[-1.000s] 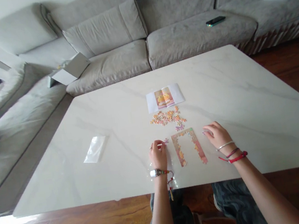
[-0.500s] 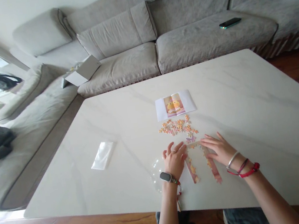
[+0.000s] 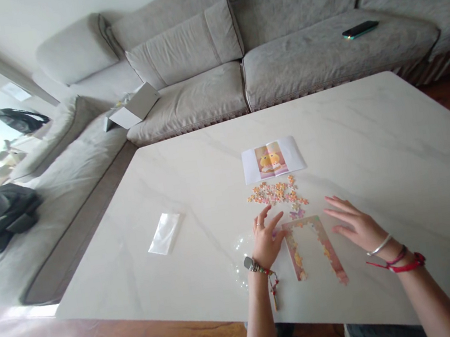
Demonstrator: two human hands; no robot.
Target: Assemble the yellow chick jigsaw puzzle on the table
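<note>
A partly joined jigsaw puzzle border (image 3: pixel 332 256) lies flat on the white table, with a top edge and two sides forming an upside-down U. At its upper left corner is my left hand (image 3: pixel 268 238), fingers spread, the thumb close to the border; I cannot tell whether it touches. To the right of the border, my right hand (image 3: pixel 355 222) is apart from it, fingers stretched out and holding nothing. Just above the border sit a few purple puzzle pieces (image 3: pixel 298 213). Beyond them is a heap of loose puzzle pieces (image 3: pixel 273 191), mostly orange and pink.
Behind the heap lies a creased reference picture (image 3: pixel 272 160) of yellow characters. A clear plastic sleeve (image 3: pixel 164 234) is on the left of the marbled table (image 3: pixel 106 254). A grey sofa (image 3: pixel 197 94) borders the far side, holding a phone (image 3: pixel 360 30) and an open white box (image 3: pixel 136 106).
My right hand has lifted off the border and moved right. My left hand has loosened, baring the border's upper corners. The whole view has shifted slightly.
</note>
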